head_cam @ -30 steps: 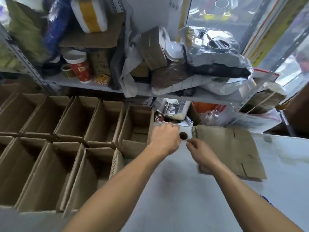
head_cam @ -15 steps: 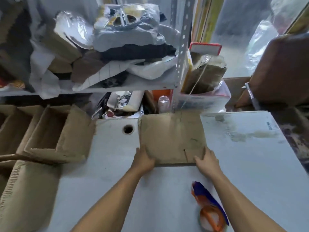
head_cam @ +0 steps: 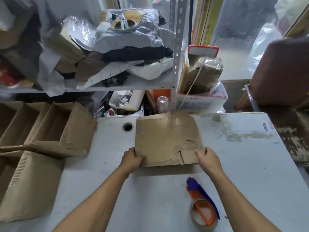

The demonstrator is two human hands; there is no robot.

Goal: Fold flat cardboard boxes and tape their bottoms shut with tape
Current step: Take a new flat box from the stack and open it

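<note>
Cardboard (head_cam: 167,139) nearer, hands (head_cam: 132,158) gripping.

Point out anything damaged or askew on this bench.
The flat cardboard box held by the left hand and right hand is worn: ragged, torn paper runs along the fold by its near right flap. The table has scuffed, peeling patches at its far right. The tape dispenser lies on its side.

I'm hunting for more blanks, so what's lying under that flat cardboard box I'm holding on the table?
Only the grey table shows around the flat cardboard box, held by left hand and right hand. Whatever lies under it is covered.
</note>
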